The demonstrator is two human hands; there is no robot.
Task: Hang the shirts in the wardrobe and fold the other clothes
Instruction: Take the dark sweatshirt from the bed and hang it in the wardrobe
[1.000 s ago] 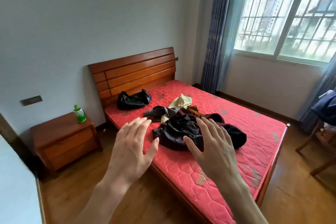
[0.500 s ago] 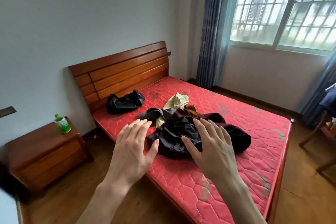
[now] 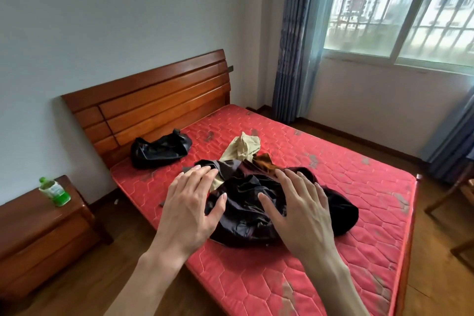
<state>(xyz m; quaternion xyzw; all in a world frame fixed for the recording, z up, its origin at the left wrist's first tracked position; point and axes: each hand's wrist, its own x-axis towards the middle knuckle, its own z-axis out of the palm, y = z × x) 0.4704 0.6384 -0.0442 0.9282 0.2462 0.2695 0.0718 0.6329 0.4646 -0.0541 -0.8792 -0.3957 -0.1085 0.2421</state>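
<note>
A heap of dark clothes (image 3: 246, 202) lies crumpled on the red mattress (image 3: 333, 213), with a beige garment (image 3: 242, 147) and a brown one (image 3: 265, 164) at its far side. My left hand (image 3: 187, 208) and my right hand (image 3: 300, 213) are stretched out in front of me, palms down, fingers spread and straight. They hover in front of the heap and hold nothing; whether they touch the cloth I cannot tell. No wardrobe is in view.
A black bag (image 3: 159, 150) lies by the wooden headboard (image 3: 148, 102). A bedside cabinet (image 3: 43, 233) at the left carries a green bottle (image 3: 53, 191). Blue curtains (image 3: 292, 38) frame a barred window (image 3: 400, 7). A wooden chair (image 3: 454, 195) stands at the right edge.
The view has come closer to the bed and swung right. Both hands stay spread and empty and now lie nearer the clothes heap.
</note>
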